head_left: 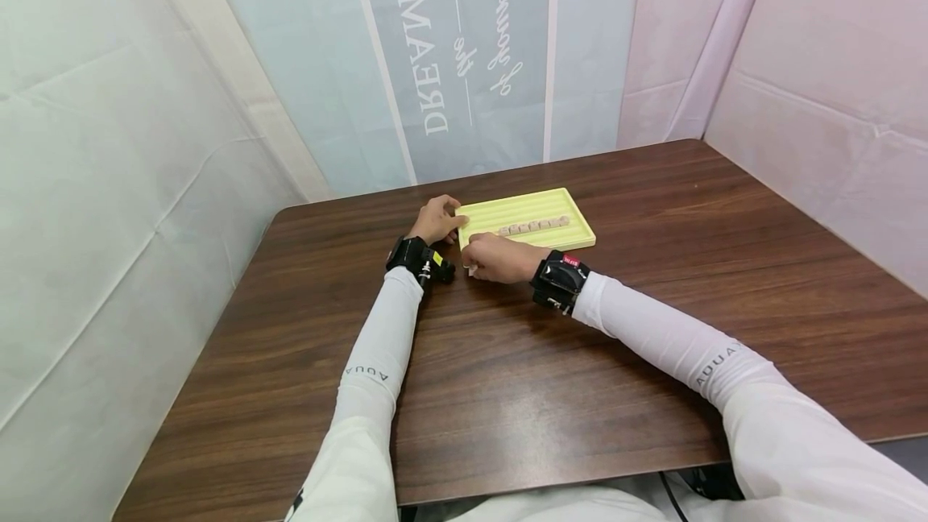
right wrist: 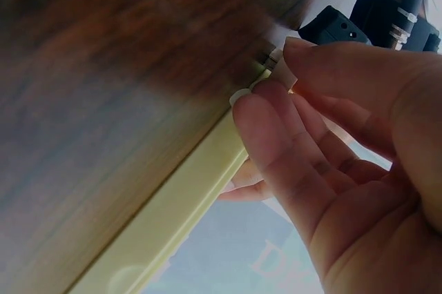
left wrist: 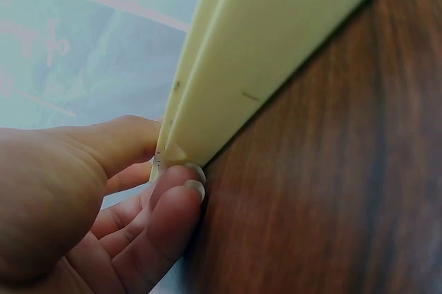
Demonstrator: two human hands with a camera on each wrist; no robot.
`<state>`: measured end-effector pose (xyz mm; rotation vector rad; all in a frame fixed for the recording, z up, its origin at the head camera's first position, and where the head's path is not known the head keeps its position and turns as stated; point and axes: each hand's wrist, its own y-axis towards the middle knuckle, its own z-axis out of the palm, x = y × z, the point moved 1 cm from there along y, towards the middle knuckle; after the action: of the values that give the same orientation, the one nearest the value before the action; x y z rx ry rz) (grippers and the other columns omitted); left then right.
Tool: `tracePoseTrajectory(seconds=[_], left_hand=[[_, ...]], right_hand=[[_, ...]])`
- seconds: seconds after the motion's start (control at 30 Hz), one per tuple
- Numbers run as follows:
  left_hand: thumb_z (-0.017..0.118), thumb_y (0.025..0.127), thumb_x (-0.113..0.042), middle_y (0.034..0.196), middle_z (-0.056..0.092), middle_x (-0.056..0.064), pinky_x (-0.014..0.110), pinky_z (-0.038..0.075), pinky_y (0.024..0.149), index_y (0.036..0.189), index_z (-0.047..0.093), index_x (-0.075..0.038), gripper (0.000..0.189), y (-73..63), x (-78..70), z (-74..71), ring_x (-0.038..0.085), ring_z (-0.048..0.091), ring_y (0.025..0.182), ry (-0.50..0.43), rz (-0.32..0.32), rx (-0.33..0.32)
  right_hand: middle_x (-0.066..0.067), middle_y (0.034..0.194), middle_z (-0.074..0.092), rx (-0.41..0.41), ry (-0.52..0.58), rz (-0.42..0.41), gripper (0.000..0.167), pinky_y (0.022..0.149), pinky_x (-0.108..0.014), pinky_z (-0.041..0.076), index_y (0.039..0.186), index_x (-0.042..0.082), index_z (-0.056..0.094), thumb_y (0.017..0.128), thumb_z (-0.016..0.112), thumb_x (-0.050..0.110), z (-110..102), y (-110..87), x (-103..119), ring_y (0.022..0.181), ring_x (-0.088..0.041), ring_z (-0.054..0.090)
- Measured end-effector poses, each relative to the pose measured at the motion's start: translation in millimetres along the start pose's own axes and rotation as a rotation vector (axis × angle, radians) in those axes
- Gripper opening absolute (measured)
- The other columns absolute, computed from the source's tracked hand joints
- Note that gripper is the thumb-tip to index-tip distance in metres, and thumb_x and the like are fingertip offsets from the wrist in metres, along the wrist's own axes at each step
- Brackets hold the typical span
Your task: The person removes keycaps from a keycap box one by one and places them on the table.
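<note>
Yellow-green plastic tray (head_left: 527,220) sits flat on the brown wood-grain table (head_left: 507,361), toward the far side, short left end facing the person. A row of small tan tiles (head_left: 533,225) lies in one of its grooves, right of centre.

Left hand (head_left: 436,220) is at the tray's left end: thumb on top of the corner, fingertips (left wrist: 181,187) curled against the end wall down where it meets the table. Grasping that corner.

Right hand (head_left: 496,258) is at the near left corner, just beside the left hand, fingers bent, fingertips (right wrist: 259,111) touching the rim. Something small and pale seems pinched between thumb and fingers, but the wrist view is too blurred to say what.

Risks, as I read it:
- tiles lie loose in the groove; tilting or jolting that end could slide them along the channel
- both hands crowd one corner; a push there could skew the tray on the smooth tabletop
</note>
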<state>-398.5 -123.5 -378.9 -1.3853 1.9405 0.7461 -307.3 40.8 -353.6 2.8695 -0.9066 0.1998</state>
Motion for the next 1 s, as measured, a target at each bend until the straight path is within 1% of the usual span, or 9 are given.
tracePoseTrajectory(seconds=[0.2,0.33,0.5,0.63,0.73,0.83,0.9,1.0], left_hand=[[0.061,0.095,-0.020,0.081,0.063,0.012,0.026,0.055,0.054,0.131,0.052,-0.002,0.041,0.7,2.4,-0.1,0.013,0.059,0.057,-0.002,0.000,-0.002],[0.062,0.095,-0.019,0.080,0.063,0.011,0.027,0.055,0.055,0.131,0.052,-0.002,0.041,1.2,3.6,0.2,0.015,0.060,0.058,-0.009,-0.005,0.004],[0.062,0.095,-0.019,0.081,0.062,0.010,0.026,0.055,0.055,0.131,0.052,-0.003,0.041,1.6,2.0,0.5,0.015,0.059,0.058,-0.008,-0.012,0.000],[0.062,0.095,-0.020,0.083,0.063,0.010,0.026,0.055,0.055,0.131,0.052,-0.004,0.041,2.6,0.8,0.7,0.014,0.059,0.058,-0.002,-0.019,0.004],[0.062,0.095,-0.020,0.085,0.063,0.011,0.026,0.055,0.055,0.131,0.052,-0.004,0.041,3.1,1.6,0.7,0.014,0.059,0.058,-0.003,-0.023,0.007],[0.062,0.095,-0.020,0.085,0.063,0.010,0.026,0.055,0.055,0.132,0.052,-0.004,0.041,4.3,3.6,0.3,0.013,0.059,0.058,-0.007,-0.028,0.008],[0.063,0.094,-0.021,0.084,0.063,0.010,0.027,0.055,0.054,0.132,0.052,-0.005,0.042,5.9,5.1,0.3,0.013,0.059,0.058,-0.011,-0.032,0.011],[0.064,0.094,-0.022,0.084,0.063,0.009,0.027,0.056,0.055,0.132,0.052,-0.006,0.043,8.8,7.5,0.4,0.014,0.060,0.058,-0.017,-0.041,0.020]], right_hand=[[-0.011,0.100,0.064,0.000,0.012,0.016,0.016,0.079,-0.034,0.051,0.104,0.003,0.067,0.089,0.067,0.006,1.6,-0.2,-0.5,0.092,-0.022,0.059],[-0.012,0.104,0.064,0.009,0.006,0.037,0.019,0.081,-0.033,0.053,0.107,0.003,0.067,0.089,0.068,0.009,2.2,0.3,-1.8,0.094,-0.021,0.060],[-0.013,0.106,0.064,0.011,0.002,0.056,0.022,0.079,-0.033,0.053,0.108,0.002,0.067,0.088,0.069,0.011,-0.1,-0.5,-3.5,0.092,-0.021,0.061],[-0.013,0.105,0.064,0.031,0.000,0.071,0.024,0.077,-0.033,0.052,0.108,0.002,0.066,0.088,0.069,0.014,-3.7,-2.1,-5.8,0.088,-0.020,0.059],[-0.012,0.106,0.065,0.045,-0.001,0.093,0.026,0.078,-0.033,0.053,0.109,0.002,0.066,0.088,0.070,0.017,-7.9,-3.4,-7.4,0.090,-0.020,0.060],[-0.012,0.105,0.066,0.058,0.010,0.103,0.027,0.079,-0.035,0.053,0.110,0.001,0.066,0.088,0.070,0.016,-13.7,-5.4,-9.1,0.091,-0.021,0.062],[-0.011,0.103,0.066,0.082,0.015,0.111,0.025,0.078,-0.034,0.053,0.110,0.002,0.066,0.089,0.068,0.015,-17.1,-7.4,-11.0,0.089,-0.020,0.062],[-0.010,0.096,0.067,0.118,0.028,0.117,0.022,0.072,-0.031,0.052,0.110,0.002,0.065,0.090,0.066,0.012,-21.2,-10.5,-14.4,0.080,-0.017,0.061]])
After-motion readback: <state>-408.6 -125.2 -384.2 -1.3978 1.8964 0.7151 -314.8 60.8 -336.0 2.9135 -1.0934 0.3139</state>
